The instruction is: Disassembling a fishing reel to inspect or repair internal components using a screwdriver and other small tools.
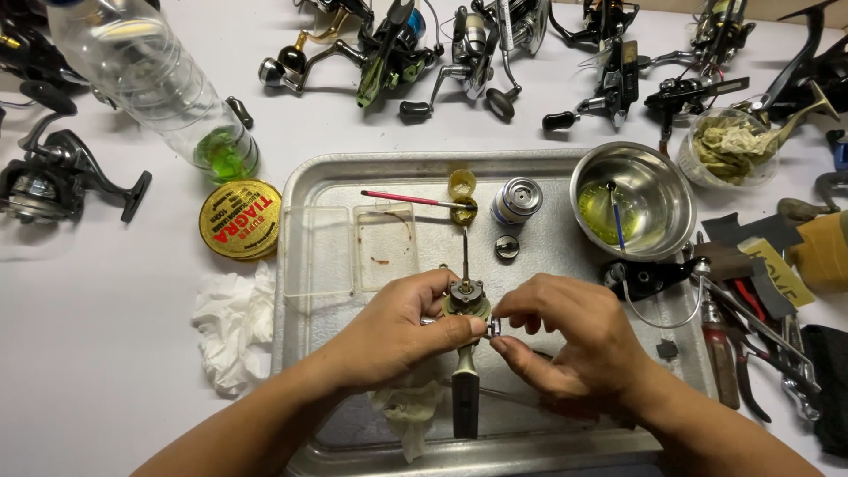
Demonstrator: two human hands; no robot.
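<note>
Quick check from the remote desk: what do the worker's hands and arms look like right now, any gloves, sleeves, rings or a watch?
Both hands are bare: no gloves on the left hand or the right hand. No rings show on the fingers in view, and neither wrist carries a watch or band. Both forearms are uncovered down to the bottom edge of the picture, so no sleeve is visible. Fingernails look short and unpainted.

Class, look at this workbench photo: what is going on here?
A person is working on a stripped fishing reel body over a metal tray. The left hand steadies the reel body, whose shaft points up, while the right hand pinches a small metal part against its side. A steel bowl with yellowish liquid, a spool and a small brush lie on the tray. Several whole reels line the table's far edge, with hand tools at the right.
</note>
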